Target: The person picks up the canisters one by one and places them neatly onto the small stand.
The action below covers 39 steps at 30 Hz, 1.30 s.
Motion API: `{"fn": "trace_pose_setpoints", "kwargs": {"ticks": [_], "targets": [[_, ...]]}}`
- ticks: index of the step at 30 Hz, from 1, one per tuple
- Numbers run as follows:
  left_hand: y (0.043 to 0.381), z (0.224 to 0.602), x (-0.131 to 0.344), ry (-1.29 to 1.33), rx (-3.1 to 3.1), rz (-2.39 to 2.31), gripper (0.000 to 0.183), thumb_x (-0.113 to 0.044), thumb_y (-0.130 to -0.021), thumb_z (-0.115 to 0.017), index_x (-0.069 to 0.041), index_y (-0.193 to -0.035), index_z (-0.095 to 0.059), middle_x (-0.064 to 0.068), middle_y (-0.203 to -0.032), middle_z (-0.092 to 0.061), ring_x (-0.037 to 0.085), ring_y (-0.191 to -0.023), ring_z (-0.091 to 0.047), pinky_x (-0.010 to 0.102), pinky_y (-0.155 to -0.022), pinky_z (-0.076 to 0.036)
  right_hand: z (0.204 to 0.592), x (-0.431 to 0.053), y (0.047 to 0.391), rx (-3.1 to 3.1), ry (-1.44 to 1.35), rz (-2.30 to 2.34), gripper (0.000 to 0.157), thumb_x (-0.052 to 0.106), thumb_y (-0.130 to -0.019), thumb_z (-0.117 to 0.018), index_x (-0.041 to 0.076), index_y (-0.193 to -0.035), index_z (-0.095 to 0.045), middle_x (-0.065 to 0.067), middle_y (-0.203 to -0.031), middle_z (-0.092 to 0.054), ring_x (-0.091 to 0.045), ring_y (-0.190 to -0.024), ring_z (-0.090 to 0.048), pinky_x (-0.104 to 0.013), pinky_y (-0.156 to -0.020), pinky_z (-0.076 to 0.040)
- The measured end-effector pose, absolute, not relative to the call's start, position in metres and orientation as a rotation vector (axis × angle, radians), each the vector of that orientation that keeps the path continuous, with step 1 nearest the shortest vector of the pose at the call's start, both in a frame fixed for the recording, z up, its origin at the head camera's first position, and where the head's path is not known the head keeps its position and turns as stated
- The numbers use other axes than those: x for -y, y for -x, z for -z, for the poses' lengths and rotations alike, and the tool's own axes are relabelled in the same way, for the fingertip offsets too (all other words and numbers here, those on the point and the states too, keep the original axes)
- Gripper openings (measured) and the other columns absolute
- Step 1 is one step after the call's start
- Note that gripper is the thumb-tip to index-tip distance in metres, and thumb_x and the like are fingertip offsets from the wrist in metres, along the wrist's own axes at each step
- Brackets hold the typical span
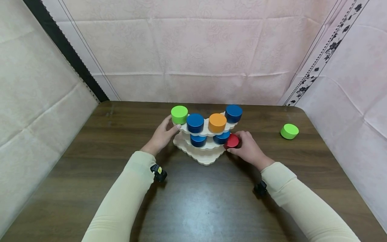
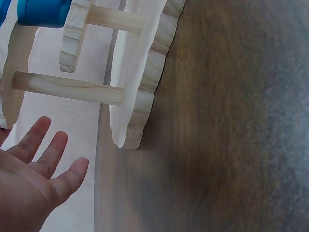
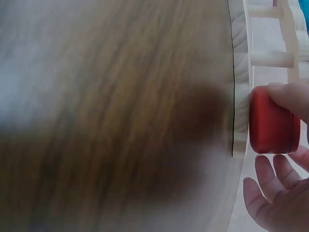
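A tiered wooden stand [image 1: 205, 157] with scalloped edges stands on the table. On its top tier are a green round tin [image 1: 179, 115], a blue tin [image 1: 195, 123], an orange tin [image 1: 217, 123] and another blue tin [image 1: 233, 114]. Two blue tins, left [image 1: 198, 141] and right [image 1: 222, 138], sit on the tier below. My left hand [image 1: 162, 137] pinches the top tier's left corner beside the green tin, its other fingers spread in the left wrist view. With thumb and fingers, my right hand [image 1: 250, 148] grips a red tin [image 3: 273, 121] at the stand's right side.
A second green tin [image 1: 289, 131] lies apart on the brown wooden table [image 1: 193, 208], to the right. Pale cloth [image 1: 193, 50] hangs behind the table and along both sides.
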State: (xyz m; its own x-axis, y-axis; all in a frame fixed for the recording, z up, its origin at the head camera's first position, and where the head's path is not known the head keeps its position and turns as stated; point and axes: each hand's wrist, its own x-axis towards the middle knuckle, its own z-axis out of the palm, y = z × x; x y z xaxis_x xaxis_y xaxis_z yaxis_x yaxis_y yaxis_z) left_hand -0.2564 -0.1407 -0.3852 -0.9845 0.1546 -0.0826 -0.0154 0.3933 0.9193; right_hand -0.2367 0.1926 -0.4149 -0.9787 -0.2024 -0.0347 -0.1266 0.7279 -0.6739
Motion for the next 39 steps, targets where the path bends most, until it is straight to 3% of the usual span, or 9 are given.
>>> {"fn": "trace_pose_setpoints", "kwargs": {"ticks": [21,34,39], "targets": [[0.257,0.386,0.141,-0.101,-2.500,-1.614,0.074,-0.050,-0.096,-0.052,-0.022,-0.155,-0.018,0.012,-0.153,-0.033,0.031,-0.140,-0.032,0.056,-0.111,-0.028,0.418,-0.176,0.239,-2.819,0.313,1.109,0.059,0.020,-0.084,-0.076,-0.001,-0.130,-0.047,-0.017,-0.116,-0.046,-0.031,-0.104,-0.045,-0.041,-0.088,-0.048],[0.257,0.386,0.141,-0.129,-2.477,-1.638,0.073,-0.049,-0.096,-0.052,-0.025,-0.155,-0.017,0.011,-0.154,-0.031,0.031,-0.141,-0.030,0.056,-0.112,-0.026,0.422,-0.173,0.239,-2.809,0.312,1.117,0.065,0.024,-0.084,-0.076,0.003,-0.135,-0.042,-0.015,-0.117,-0.044,-0.030,-0.103,-0.045,-0.038,-0.083,-0.050],[0.256,0.386,0.141,-0.118,-2.458,-1.653,0.073,-0.047,-0.097,-0.052,-0.025,-0.155,-0.015,0.011,-0.155,-0.030,0.031,-0.141,-0.029,0.056,-0.112,-0.025,0.419,-0.180,0.237,-2.818,0.331,1.101,0.071,0.029,-0.084,-0.076,0.008,-0.142,-0.039,-0.016,-0.128,-0.043,-0.032,-0.110,-0.047,-0.045,-0.089,-0.052]]}}
